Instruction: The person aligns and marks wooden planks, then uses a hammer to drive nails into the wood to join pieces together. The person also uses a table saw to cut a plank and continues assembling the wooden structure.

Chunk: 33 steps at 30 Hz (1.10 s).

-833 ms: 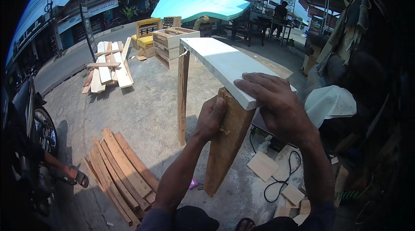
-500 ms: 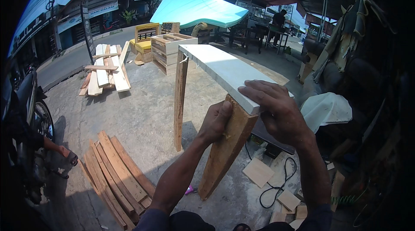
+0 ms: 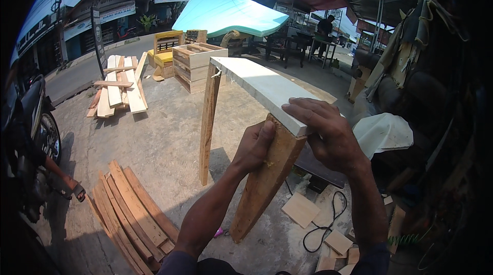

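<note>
A long board with a white top [image 3: 259, 78] lies across two upright brown wooden posts. The near post [image 3: 262, 198] stands beneath the board's close end, and the far post [image 3: 207, 131] is under its other end, where a pale string-like scrap hangs. My left hand [image 3: 252, 146] is closed round the top of the near post, thumb against its upper edge, just below the board. Over the board's near right corner lies my right hand [image 3: 331, 133], fingers bent across the white top; its thumb is mostly hidden.
Curved brown planks [image 3: 134, 208] lie at lower left, near a person's sandalled foot [image 3: 78, 191] and a motorcycle [image 3: 49, 131]. Pale boards [image 3: 120, 90] and a slatted wooden frame [image 3: 197, 64] stand farther off. A black cable [image 3: 328, 228] and wood offcuts [image 3: 339, 241] lie at lower right.
My view has shifted slightly, so the surroundings sit farther left. Both hands keep the same hold on the post and the board.
</note>
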### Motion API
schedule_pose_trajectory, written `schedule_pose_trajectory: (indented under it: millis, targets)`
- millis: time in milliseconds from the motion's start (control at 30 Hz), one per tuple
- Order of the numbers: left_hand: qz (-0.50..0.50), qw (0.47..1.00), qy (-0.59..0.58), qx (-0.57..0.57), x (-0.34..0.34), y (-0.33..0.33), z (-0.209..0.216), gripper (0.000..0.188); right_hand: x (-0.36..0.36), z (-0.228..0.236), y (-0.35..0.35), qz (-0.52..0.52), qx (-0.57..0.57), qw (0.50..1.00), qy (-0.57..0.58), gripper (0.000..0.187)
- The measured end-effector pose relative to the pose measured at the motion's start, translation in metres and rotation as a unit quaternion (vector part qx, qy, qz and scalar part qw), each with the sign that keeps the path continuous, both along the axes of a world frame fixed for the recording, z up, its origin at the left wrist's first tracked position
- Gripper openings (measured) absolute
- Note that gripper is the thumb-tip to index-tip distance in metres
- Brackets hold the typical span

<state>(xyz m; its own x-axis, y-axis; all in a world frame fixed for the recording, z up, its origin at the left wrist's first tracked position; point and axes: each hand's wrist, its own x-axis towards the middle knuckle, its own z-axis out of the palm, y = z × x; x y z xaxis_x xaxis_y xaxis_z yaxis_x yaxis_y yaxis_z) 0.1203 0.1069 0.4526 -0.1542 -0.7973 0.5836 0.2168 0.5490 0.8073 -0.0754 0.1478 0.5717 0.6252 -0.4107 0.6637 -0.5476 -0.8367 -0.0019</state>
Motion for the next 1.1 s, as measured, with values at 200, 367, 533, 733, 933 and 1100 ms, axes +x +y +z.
schedule_pose_trajectory:
  millis: [200,367,533,733,933,1100]
  targets:
    - [0.026,0.999,0.014,0.015,-0.010,-0.014,0.005,0.071,-0.004,0.006,-0.024,0.042,0.003,0.999,-0.006,0.063]
    - [0.033,0.999,0.042,0.012,-0.021,-0.024,-0.002,0.074,-0.013,0.004,-0.037,0.049,-0.015,0.999,0.007,0.069]
    - [0.054,0.998,0.037,0.005,-0.030,-0.018,-0.012,0.074,-0.025,-0.003,-0.037,0.044,-0.018,0.999,0.020,0.057]
    - [0.051,0.998,0.029,0.001,-0.027,-0.018,-0.010,0.074,-0.027,-0.005,-0.042,0.062,-0.026,0.998,0.008,0.070]
    - [0.085,0.995,0.048,-0.031,-0.028,-0.011,0.004,0.073,-0.026,-0.007,-0.043,0.062,-0.022,0.998,-0.003,0.063]
    - [0.025,0.998,0.052,0.006,-0.019,-0.008,0.020,0.074,-0.025,-0.006,-0.041,0.054,-0.027,0.998,0.002,0.062]
